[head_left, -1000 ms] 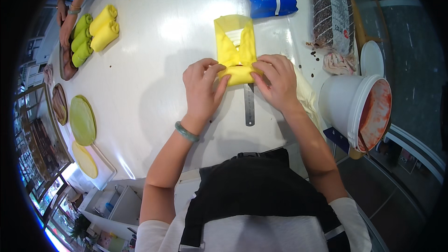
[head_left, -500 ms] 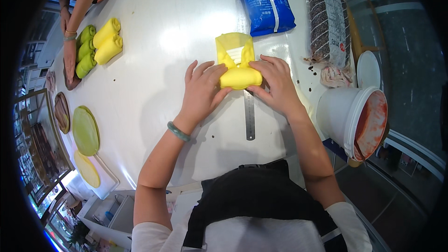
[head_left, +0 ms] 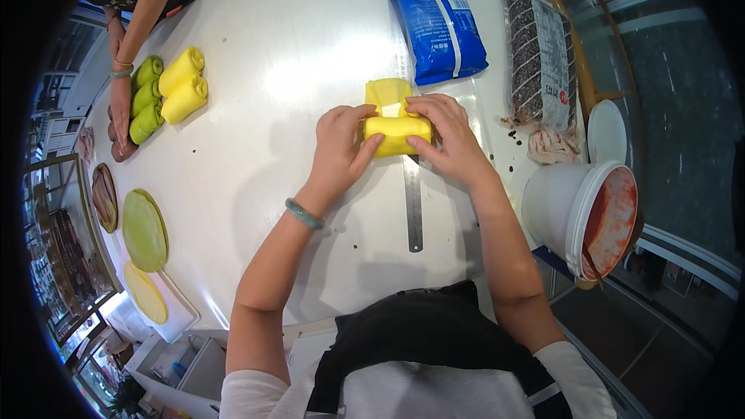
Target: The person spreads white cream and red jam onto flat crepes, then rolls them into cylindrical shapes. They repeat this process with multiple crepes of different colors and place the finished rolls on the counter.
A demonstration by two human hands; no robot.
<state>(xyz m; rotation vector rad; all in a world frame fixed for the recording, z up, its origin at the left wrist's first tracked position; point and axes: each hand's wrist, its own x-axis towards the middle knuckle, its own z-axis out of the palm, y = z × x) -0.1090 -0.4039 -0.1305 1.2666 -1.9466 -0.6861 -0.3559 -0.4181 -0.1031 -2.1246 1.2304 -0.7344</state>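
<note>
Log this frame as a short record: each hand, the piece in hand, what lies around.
Left hand: holds the left end of the yellow roll
Right hand: holds the roll's right end
Piece: partly rolled, flat yellow strip beyond
Near side: metal ruler
Far side: blue packet
Left: green rolls, two plump yellow rolls
Right: white bucket
Co-worker's hand: on brown pieces

The left arm comes from the lower edge, left of middle, and its forearm point(head_left: 278, 260) slants up and rightward to the left hand point(head_left: 339, 142). The right forearm point(head_left: 501, 240) rises from lower right, leaning leftward, to the right hand point(head_left: 452, 136). Near the frame's centre, both hands curve in a grip, thumbs below bent fingers.
</note>
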